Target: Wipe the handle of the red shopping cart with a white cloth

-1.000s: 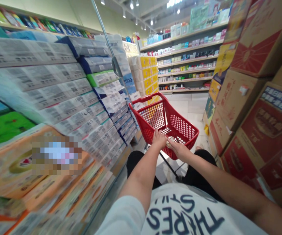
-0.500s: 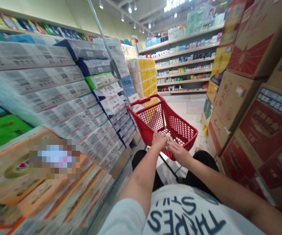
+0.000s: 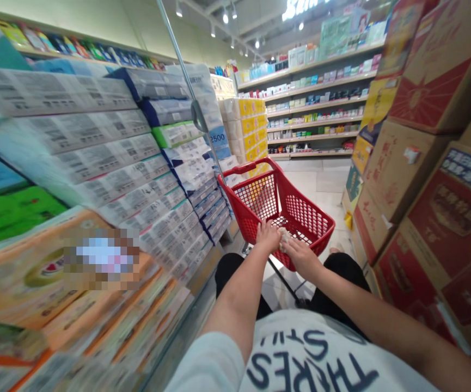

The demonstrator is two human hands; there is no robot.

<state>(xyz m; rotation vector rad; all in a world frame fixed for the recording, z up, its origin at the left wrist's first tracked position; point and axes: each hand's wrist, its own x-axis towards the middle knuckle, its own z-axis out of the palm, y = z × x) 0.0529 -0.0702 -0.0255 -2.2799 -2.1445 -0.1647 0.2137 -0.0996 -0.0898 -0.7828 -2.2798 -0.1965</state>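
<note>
A red plastic shopping cart basket (image 3: 304, 204) with perforated sides stands in front of my knees on a dark metal frame. My left hand (image 3: 267, 237) lies on its near rim, fingers stretched forward and a little apart. Just beside it, my right hand (image 3: 300, 256) presses a crumpled pale cloth (image 3: 283, 238) against the same rim. The cloth sits between the two hands, and its underside is hidden. Inside the basket, the slotted floor shows. A red handle (image 3: 246, 167) crosses the basket's far end.
Stacked tissue packs (image 3: 108, 141) line the left side, with orange packs (image 3: 26, 272) nearer me. Cardboard cartons (image 3: 402, 163) rise close on the right. A metal pole (image 3: 180, 60) slants up from the cart. Stocked shelves (image 3: 317, 103) stand beyond the tiled floor (image 3: 320, 174).
The view has shifted slightly, so the cart and shelves appear a little further right. Both hands stay at the near rim, and the cloth remains under the right hand.
</note>
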